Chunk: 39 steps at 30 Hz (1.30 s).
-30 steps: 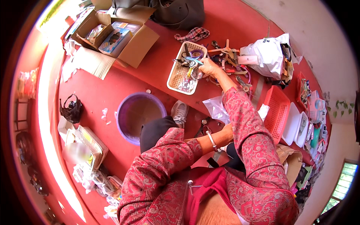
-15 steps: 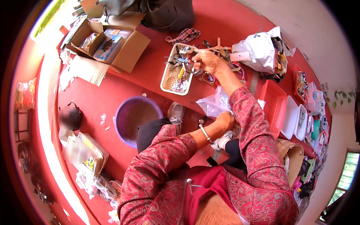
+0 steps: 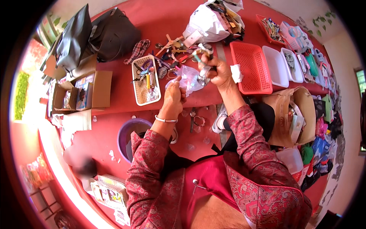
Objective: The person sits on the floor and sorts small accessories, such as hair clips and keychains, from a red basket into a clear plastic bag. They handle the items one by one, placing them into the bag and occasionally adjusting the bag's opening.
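Observation:
My left hand [image 3: 174, 93] pinches the edge of a clear plastic bag [image 3: 188, 77] held up over the red table's front edge [image 3: 122, 105]. My right hand [image 3: 217, 71] grips a metal tool with dark handles [image 3: 206, 63] and holds it at the bag's mouth, just right of the left hand. A silver bangle sits on my left wrist. Both forearms wear red patterned sleeves. What lies inside the bag is too unclear to tell.
A cream mesh tray [image 3: 145, 81] of small tools lies left of the hands, a red basket [image 3: 251, 68] right. White trays [image 3: 277, 66], a white plastic bag [image 3: 209, 23], black bags [image 3: 95, 38], an open cardboard box [image 3: 82, 93] ring the table. Purple bucket [image 3: 129, 133] below.
My right hand has come back from the mesh tray with a tool and now meets the left hand at the plastic bag. The view has swung toward the table.

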{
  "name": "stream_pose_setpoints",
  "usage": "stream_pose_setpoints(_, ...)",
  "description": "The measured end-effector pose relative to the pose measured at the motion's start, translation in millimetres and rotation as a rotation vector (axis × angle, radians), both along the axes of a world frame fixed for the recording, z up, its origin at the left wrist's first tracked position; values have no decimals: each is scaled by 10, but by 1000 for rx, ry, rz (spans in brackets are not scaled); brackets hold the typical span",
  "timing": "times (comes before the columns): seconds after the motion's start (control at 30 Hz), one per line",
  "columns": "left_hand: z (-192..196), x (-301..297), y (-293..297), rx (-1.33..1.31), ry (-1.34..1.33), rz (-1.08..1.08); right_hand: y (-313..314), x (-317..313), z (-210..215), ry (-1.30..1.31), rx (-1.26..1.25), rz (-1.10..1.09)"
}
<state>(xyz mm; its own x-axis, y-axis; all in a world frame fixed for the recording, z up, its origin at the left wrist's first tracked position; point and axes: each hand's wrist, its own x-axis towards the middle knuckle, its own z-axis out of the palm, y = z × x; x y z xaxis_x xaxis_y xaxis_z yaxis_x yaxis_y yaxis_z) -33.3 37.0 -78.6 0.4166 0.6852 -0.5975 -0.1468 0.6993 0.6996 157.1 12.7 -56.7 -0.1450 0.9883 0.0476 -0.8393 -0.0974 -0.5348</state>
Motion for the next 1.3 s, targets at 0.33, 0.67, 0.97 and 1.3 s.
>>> stream_pose_setpoints(0.33, 63, 4, -71, 342, 200, -93, -104, -254, -809, -63, -459, 282)
stream_pose_setpoints(0.67, 96, -8, 0, 354, 240, -58, -242, 76, -1005, 329, -215, 79)
stream_pose_setpoints(0.97, 117, 9, -2, 746, 221, -135, -485, -54, -527, -346, -376, 77)
stream_pose_setpoints(1.3, 103, -99, 100, 696, 241, -129, -590, -9, -450, -475, -327, 69)
